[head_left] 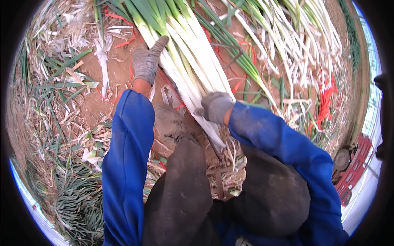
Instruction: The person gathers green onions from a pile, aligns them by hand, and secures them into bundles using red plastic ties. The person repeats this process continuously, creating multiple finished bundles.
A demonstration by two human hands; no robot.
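Observation:
A thick bundle of long green onions (184,45) lies slanting in front of me, green leaves at the far end and white stalks toward my knees. My left hand (147,61), in a grey knit glove, grips the bundle's left edge; its thumb lies on top and the other fingers are mostly hidden. Lower down, my right hand (216,107), gloved the same way, is closed on the white ends of the stalks. Below its fingers a loose white piece (210,130) hangs from the bundle, over a thin dark bar. What lies under the right palm is hidden.
More green onions (295,37) lie spread at the far right. Red plastic strips (327,100) and dry leaf scraps (61,106) litter the soil. Cut green leaves (78,201) are heaped at the lower left. A red crate (356,164) stands at the right edge.

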